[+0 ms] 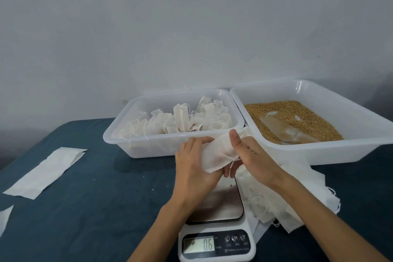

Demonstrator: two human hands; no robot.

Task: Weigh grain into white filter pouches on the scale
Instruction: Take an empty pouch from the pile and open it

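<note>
Your left hand and right hand grip one white pouch above the scale, whose display reads 0.6. Behind sit a tray of filled pouches and a grain tray. Empty pouches lie just right of the scale.

Plain pale grey wall behind, a few small dark specks on it. Table under a dark teal cloth, pushed against that wall. Soft, even lighting.

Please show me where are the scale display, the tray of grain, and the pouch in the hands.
scale display [198, 244], head view, on the lit screen.
tray of grain [348, 112], head view, on its bare right inner wall.
pouch [219, 155], head view, on the fabric between both hands.
</note>
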